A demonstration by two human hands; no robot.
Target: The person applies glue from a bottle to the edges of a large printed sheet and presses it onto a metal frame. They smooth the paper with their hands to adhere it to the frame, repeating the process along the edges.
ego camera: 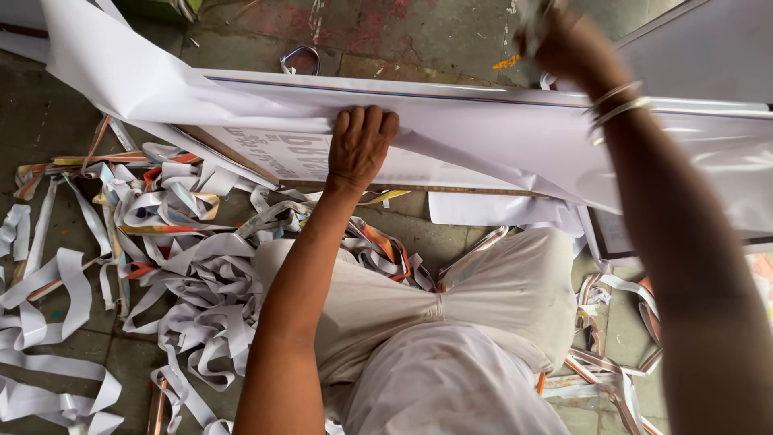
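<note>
Both hands, left hand [360, 145] and right hand [564, 44], stretch glossy white sheet [483, 133].

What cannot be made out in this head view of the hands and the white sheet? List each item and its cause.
1. Right hand: motion-blurred at the top edge; what it holds, if anything, is unclear.
2. Wooden frame: mostly covered by the white sheet.
3. Left hand: fingertips curl over the sheet's fold, hidden.
4. Paper strips: cut off at the left edge.

My left hand [360, 145] lies palm-down, fingers [366, 121] curled over the near edge of the white sheet [483, 129], arm extended. My right hand [564, 44], bangles at the wrist, is raised beyond the sheet's far edge, blurred.
</note>
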